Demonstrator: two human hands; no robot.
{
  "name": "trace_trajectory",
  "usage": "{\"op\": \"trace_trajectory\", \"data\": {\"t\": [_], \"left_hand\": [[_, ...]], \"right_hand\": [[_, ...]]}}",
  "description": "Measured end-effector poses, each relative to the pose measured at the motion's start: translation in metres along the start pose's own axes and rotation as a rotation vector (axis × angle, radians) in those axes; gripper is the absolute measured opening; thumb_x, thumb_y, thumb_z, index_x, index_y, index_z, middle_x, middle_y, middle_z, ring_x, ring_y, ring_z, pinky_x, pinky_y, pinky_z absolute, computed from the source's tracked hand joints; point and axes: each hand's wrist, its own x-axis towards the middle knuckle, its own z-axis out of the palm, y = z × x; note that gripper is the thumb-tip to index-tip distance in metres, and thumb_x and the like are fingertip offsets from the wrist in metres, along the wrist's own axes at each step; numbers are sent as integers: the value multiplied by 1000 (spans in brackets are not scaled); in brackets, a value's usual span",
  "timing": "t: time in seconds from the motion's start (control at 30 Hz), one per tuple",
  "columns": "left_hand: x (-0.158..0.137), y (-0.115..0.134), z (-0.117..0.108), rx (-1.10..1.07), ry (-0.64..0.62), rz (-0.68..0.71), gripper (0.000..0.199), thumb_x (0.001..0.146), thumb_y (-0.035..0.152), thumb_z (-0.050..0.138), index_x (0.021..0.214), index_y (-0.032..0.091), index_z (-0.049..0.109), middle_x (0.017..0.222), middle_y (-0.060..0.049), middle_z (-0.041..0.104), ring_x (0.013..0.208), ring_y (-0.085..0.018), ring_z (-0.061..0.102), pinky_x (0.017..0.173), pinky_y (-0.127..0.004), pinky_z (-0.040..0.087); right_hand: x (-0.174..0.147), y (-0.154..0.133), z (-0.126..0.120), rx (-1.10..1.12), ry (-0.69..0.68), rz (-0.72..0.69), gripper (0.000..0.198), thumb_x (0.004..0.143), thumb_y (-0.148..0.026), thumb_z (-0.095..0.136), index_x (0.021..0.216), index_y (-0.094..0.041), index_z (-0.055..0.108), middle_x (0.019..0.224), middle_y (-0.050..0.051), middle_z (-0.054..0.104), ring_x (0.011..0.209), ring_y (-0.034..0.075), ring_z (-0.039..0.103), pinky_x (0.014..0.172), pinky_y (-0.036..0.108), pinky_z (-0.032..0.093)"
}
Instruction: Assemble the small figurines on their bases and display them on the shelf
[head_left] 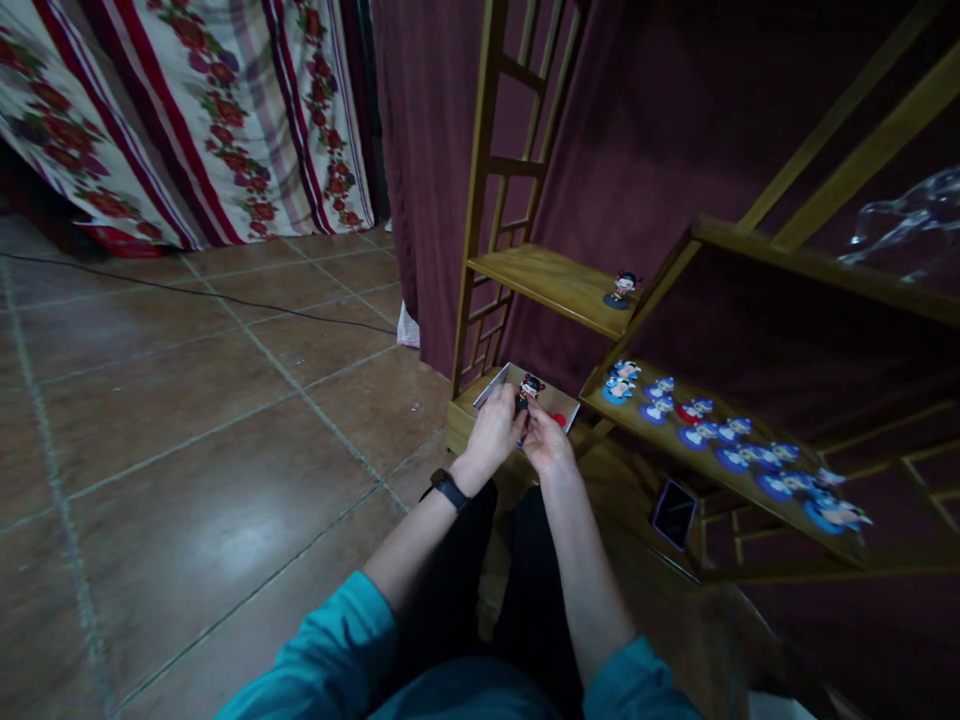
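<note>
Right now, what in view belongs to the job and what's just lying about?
Part of the job:
dark-haired figurine, in the left hand and right hand
open box beneath the hands
probably the similar figurine on the upper shelf

Apparently just lying about:
phone, low on the rack
black cable across the floor

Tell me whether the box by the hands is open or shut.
Open: no lid covers the box; its inner walls and something red inside show beyond the right hand.
</note>
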Motion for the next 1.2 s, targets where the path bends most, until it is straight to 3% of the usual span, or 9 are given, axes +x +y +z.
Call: {"op": "trace_trajectory", "data": {"t": [0.3,0.43,0.77,1.2], "left_hand": [[-7,6,2,71,-20,120,14,83,16,43,97,18,44,97,-10,50,96,-22,52,84,-38,45],[-9,7,2,67,-39,152,16,83,14,42,98,17,44,98,-10,51,97,-22,52,87,-39,43],[-15,8,5,274,-45,222,21,86,16,39,106,13,44,111,-15,51,102,-24,52,89,-39,41],[-18,16,-1,319,-79,291,22,88,18,37,108,14,45,119,-18,50,111,-26,49,90,-39,40]], "right_hand": [[0,-1,-7,-105,11,-69,21,72,-5,56,79,-22,66,81,-4,72,78,9,65,75,21,52],[-2,-1,-12,-170,-46,-125,20,70,-5,58,80,-21,66,82,-4,72,79,9,65,77,22,51],[-6,-1,-19,-172,-35,-190,17,66,-5,62,78,-18,64,86,-2,71,80,8,65,75,19,50],[-17,-6,-22,-198,-20,-220,21,66,-5,63,83,-18,64,87,-1,71,81,11,66,74,22,52]]}}
